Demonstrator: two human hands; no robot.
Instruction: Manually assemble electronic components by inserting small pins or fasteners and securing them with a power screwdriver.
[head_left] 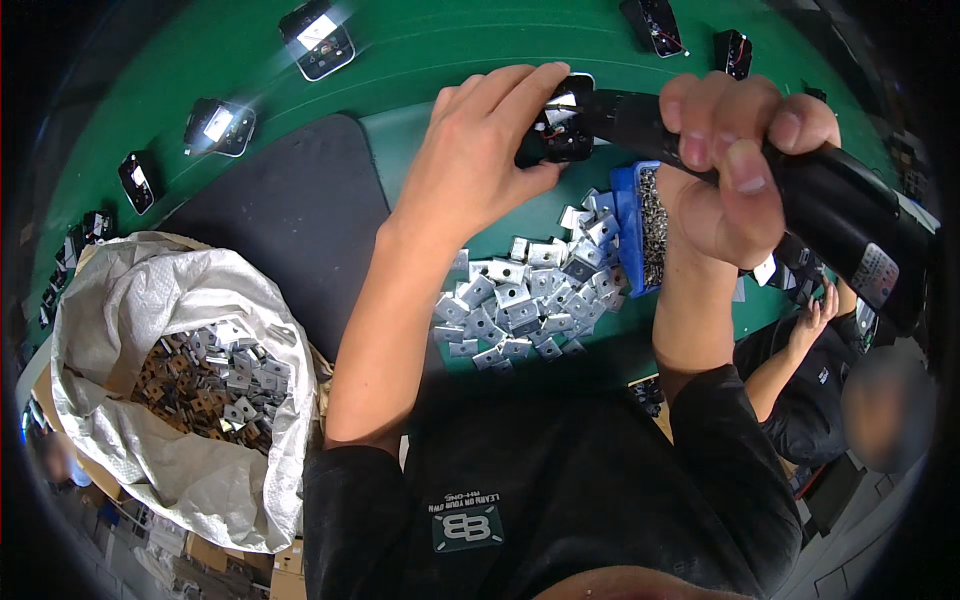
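Observation:
My left hand [480,150] is closed around a small black plastic housing [572,147] on the green worktop. A bright metal plate [562,110] shows inside that housing. My right hand [735,150] grips a black power screwdriver [840,215], held almost level, its narrow end over the housing and plate. Whether the tip touches a screw is too small to tell. Below my hands lies a loose pile of silvery metal plates with holes [520,295]. A blue bin [627,215] of small screws [653,230] stands beside the pile, partly behind my right wrist.
A white woven sack [90,350] full of metal plates stands at the left, next to a dark mat [300,200]. Several black housings, one [318,40] near the far edge, sit along the green surface [430,50]. A co-worker [800,390] works at the right.

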